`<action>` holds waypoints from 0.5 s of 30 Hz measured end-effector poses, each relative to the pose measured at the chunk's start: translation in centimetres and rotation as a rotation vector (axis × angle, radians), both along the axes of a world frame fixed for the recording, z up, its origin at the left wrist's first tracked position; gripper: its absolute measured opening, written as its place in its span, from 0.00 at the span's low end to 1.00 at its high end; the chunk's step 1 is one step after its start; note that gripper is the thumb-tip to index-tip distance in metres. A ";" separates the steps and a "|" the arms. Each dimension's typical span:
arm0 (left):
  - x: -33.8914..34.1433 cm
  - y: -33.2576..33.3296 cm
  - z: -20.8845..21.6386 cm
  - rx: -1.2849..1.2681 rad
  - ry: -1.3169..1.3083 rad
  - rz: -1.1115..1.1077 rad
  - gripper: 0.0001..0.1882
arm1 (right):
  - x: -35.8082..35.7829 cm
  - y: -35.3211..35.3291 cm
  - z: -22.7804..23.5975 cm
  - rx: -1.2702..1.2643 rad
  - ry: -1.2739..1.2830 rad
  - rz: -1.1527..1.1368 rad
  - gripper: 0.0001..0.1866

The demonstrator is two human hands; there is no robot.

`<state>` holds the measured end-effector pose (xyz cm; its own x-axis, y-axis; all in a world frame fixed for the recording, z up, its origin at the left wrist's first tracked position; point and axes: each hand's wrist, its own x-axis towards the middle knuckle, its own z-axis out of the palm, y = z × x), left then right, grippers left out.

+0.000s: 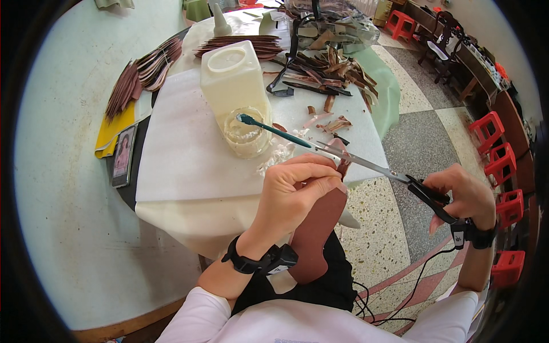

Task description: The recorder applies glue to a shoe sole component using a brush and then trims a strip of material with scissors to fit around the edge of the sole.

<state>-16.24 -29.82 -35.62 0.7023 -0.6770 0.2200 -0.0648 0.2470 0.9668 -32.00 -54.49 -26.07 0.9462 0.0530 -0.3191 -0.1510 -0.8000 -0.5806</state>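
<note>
My left hand (303,186) is closed in a pinch on the upper end of a reddish-brown, sole-shaped leather-like piece (314,243), which hangs down over my lap. My right hand (463,197) grips black-handled scissors (389,170), fingers through the loops. Their blades point left and cross the narrow strip of brown material (344,166) just above my left fingertips; whether they are cutting is unclear. Beyond my left hand, a brush with a teal handle (280,132) rests across a round tub (251,147) smeared with whitish paste.
A pale plastic jug (231,86) stands behind the tub. Offcuts (337,74) pile up at the back right, near stacked brown pieces (246,44). More bundles (128,86) and a phone (124,155) lie left. Red stools (486,131) line the right side.
</note>
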 end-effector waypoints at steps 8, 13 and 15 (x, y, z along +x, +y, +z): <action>0.4 0.2 0.2 0.030 -0.028 0.011 0.04 | 0.4 -0.1 -0.1 0.080 0.020 -0.038 0.26; 0.4 0.1 0.2 0.008 0.016 0.026 0.05 | 0.4 -0.7 -0.5 0.027 0.003 0.033 0.26; 0.5 0.2 0.1 0.007 0.012 0.025 0.05 | 0.6 -0.9 -0.8 0.146 0.025 -0.029 0.26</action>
<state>-15.77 -29.66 -35.49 0.7216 -0.6606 0.2070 -0.0593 0.2390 0.9692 -31.40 -55.39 -26.87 0.9399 0.0735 -0.3335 -0.1887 -0.7023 -0.6865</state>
